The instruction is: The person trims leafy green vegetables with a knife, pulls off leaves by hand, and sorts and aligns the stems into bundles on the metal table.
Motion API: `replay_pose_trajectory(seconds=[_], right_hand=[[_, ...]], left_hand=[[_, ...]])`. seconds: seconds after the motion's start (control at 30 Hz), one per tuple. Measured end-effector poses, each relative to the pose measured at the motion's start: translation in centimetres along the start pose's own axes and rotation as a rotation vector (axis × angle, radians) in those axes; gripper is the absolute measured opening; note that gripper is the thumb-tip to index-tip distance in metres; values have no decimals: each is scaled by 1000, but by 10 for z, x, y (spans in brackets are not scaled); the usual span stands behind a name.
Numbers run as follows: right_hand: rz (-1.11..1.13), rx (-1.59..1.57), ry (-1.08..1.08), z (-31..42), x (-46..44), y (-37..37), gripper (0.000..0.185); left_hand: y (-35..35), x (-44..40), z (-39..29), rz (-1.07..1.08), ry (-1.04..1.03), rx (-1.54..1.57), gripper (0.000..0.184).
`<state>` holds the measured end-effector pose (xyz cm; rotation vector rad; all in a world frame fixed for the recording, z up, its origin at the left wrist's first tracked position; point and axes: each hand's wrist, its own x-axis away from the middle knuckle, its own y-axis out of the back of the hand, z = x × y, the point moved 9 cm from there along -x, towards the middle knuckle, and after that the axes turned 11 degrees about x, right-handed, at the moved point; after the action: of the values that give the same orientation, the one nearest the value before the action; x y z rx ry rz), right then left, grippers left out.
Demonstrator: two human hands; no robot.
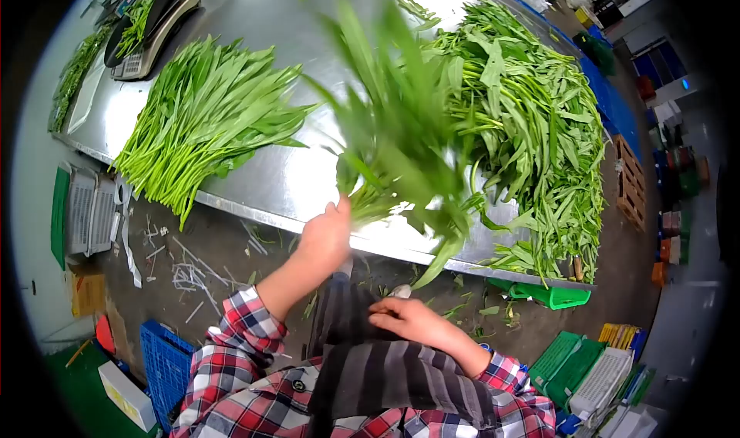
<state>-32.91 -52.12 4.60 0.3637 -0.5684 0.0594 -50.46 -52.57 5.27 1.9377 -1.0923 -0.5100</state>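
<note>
My left hand (pixel 327 236) is closed around the stem end of a bunch of water spinach (pixel 401 122), held over the front edge of the metal table (pixel 266 180). The bunch's leaves fan up and to the right, smeared by motion. Low in front of the striped apron (pixel 401 376), my right hand (pixel 412 321) has loosely bent fingers, slightly apart, and nothing shows in them. A large loose heap of water spinach (pixel 532 122) covers the table's right side. On the left lies a neater pile (pixel 208 114), its stems lined up and jutting past the front edge.
A scale (pixel 154 41) with greens on its pan stands at the back left. Below the table's right corner is a green crate (pixel 551 295). Scraps and white strips (pixel 193 280) litter the floor. Stacked crates (pixel 582 372) stand at lower right, a blue pallet (pixel 166 372) at lower left.
</note>
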Motion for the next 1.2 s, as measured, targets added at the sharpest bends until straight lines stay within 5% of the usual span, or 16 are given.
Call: replay_pose_trajectory(seconds=[0.1, 0.17, 0.3, 0.43, 0.6, 0.73, 0.83, 0.97, 1.0, 1.1, 1.13, 1.2], right_hand=[[151, -164, 0, -6, -16, -26, 40], [173, -624, -106, -16, -27, -37, 47], [112, -1199, -167, -15, -50, -30, 59], [-51, -1442, -223, -28, -69, -27, 42], [-115, -1464, -226, -42, -70, -30, 34], [-67, -1455, -215, -45, -70, -30, 32], [-130, -1373, -257, -42, -66, -24, 34], [-169, -1059, -224, -44, -64, -12, 34], [-144, -960, -176, -42, -65, -8, 34], [-258, -762, 5, 2, -54, 45, 28], [-226, -780, -73, -6, -55, 48, 26], [-253, -854, -186, -30, -52, 39, 32]], left_hand=[[-16, -2, 9, 201, 18, -350, 46], [-14, 10, -2, 207, -16, -406, 45], [-23, 35, -15, 213, 3, -456, 44], [-33, 59, -23, 165, -26, -192, 55], [-34, 84, -25, 138, 45, 356, 65], [-65, 104, 9, 136, 425, 1202, 67], [-80, 105, 25, 457, 807, 1433, 60], [-92, 97, 8, 1027, 677, 1469, 34], [-86, 85, 0, 950, 437, 1310, 27], [-43, 57, -29, 707, 251, 1239, 27], [-46, 52, -27, 561, 251, 1268, 27], [-66, 61, -33, 641, 434, 1418, 26]])
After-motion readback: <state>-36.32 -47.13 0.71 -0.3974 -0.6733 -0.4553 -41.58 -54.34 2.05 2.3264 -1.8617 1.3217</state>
